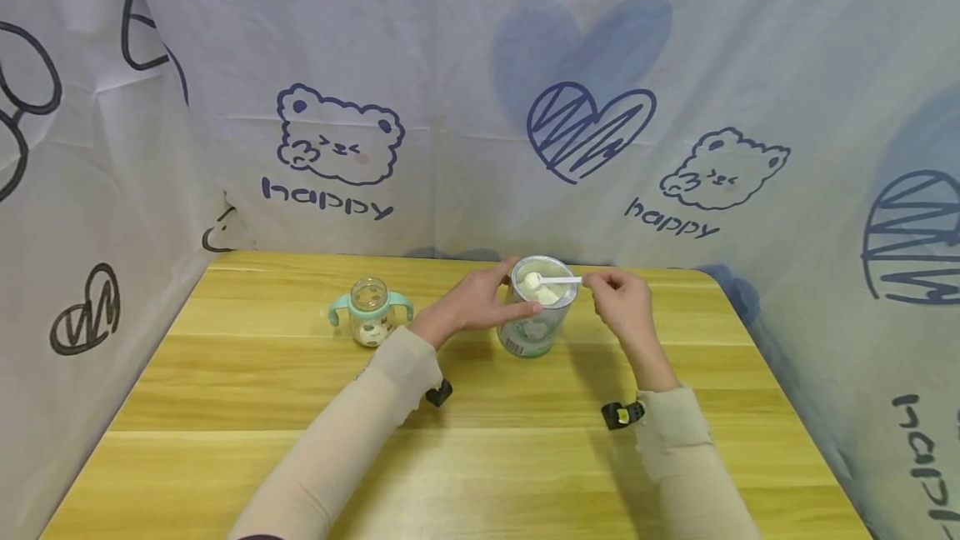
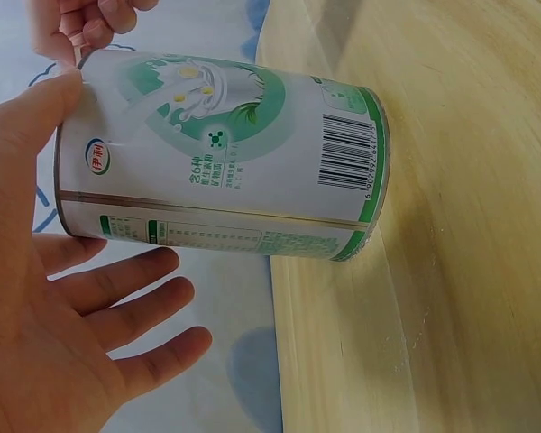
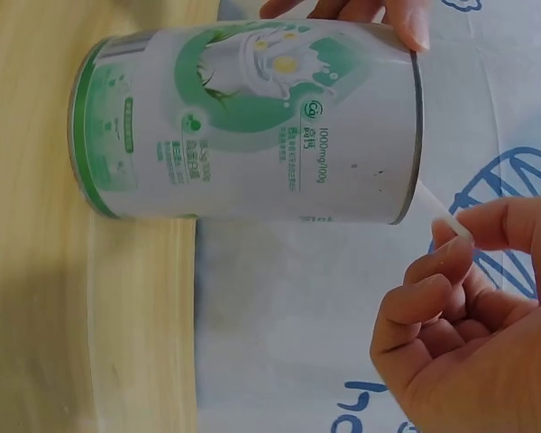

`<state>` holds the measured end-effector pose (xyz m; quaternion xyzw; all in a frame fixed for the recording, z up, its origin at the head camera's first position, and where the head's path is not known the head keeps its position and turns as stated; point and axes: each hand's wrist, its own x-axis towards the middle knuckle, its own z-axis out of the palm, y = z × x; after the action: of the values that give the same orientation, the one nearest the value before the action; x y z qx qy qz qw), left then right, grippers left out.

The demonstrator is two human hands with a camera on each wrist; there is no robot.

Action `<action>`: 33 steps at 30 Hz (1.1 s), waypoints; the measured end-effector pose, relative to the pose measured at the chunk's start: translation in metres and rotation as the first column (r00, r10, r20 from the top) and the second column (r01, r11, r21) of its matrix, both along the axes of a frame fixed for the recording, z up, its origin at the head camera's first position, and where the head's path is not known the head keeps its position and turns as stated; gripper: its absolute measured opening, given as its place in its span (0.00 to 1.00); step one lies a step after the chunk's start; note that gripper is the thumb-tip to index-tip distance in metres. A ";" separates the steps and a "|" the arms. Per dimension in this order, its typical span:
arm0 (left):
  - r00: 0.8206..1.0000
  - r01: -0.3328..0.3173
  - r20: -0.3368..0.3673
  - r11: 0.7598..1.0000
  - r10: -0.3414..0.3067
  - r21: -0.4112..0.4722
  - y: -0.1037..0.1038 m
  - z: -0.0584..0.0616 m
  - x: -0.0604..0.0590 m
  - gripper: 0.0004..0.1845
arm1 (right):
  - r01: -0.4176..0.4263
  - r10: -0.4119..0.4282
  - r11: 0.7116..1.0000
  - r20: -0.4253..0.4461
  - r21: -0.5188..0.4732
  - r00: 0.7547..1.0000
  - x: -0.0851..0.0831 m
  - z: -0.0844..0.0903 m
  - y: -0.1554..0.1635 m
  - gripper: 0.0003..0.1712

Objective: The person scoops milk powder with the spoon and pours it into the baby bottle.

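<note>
My left hand [image 1: 472, 302] rests against the side of the milk powder tin [image 1: 537, 307], thumb up at the rim and the other fingers [image 2: 140, 298] spread and nearly straight beside the wall, steadying it more than clasping it. My right hand [image 1: 622, 300] pinches the thin white handle of the scoop [image 1: 551, 280] between thumb and curled forefinger, just right of the tin's rim; the remaining fingers are folded loosely into the palm.

The tin stands upright on the table [image 1: 480, 457], toward the far edge and a little right of centre, between my two hands. It has no lid on and shows pale powder inside. The scoop's bowl, heaped with powder, hovers over the open mouth while its handle reaches out across the rim to my right fingers [image 3: 437, 271]. From my wrists the tin's wall is white with a green band at the base, a splash of milk with small daisy-like flowers printed on it, green text, a barcode near the bottom and a small round logo near the top. The rim is a dark metal ring.

Left of my left hand, well apart from the tin, stands a baby bottle [image 1: 370, 311] with teal side handles, clear, uncapped, with a dotted pattern low on its body. Behind the table hangs a white cloth backdrop [image 1: 337, 148] printed with bears, hearts and the word happy.
</note>
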<state>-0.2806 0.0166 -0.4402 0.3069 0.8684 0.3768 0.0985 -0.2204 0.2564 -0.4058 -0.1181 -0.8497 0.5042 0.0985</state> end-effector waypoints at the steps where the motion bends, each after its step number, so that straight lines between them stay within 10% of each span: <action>1: 1.000 0.000 0.004 1.000 0.000 0.000 0.000 0.000 0.000 0.51 | 0.008 -0.008 0.999 0.006 -0.039 1.000 0.000 0.000 0.000 0.13; 11: 1.000 0.000 0.007 1.000 0.000 -0.004 0.000 0.000 0.000 0.52 | 0.056 -0.038 0.966 0.077 -0.254 0.996 -0.001 0.003 0.002 0.14; 33: 0.998 -0.057 -0.041 0.997 0.055 -0.043 -0.012 0.008 0.001 0.54 | 0.045 -0.031 0.965 0.057 -0.257 0.998 0.002 0.022 -0.001 0.16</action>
<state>-0.2791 0.0045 -0.4318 0.2878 0.8865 0.3540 0.0773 -0.2187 0.2550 -0.3839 -0.1594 -0.7767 0.6053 0.0697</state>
